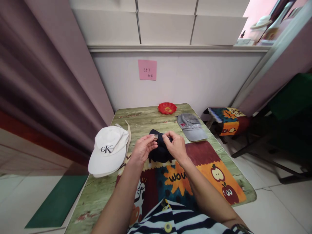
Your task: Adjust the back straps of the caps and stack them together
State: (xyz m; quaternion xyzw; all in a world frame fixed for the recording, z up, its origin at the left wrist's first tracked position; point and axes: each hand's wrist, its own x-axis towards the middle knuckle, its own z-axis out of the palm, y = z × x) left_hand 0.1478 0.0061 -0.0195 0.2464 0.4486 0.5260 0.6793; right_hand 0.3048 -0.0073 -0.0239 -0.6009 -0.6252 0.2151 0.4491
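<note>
Handling a small fitting like the metal piece (156,137) on the dark cap (159,154) calls for a light pinch from one side and a steady hold from the other, with the cloth between them flat and untwisted. A firm grip on the fabric would give the fingers at the metal something to work against, while too hard a pull could bunch the soft cap or let the small part slip. Good placing also leaves the metal in sight, with the fingertips at its edge instead of over it. The left hand (143,148) is nearly closed at the tips, thumb and forefinger pinching at the metal piece, its other fingers loosely curled. The right hand (177,146) has its thumb pressed on the dark fabric close by, with the fingers folded in behind; how tightly they close underneath cannot be told. The dark cap is between the two hands, in front of the person, above the far part of the patterned cloth (202,152); whether it rests there is unclear. On the table (97,198), the white cap (109,149) lies to the left, the grey cap (191,126) to the right, and the red dish (167,108) near the far edge.
</note>
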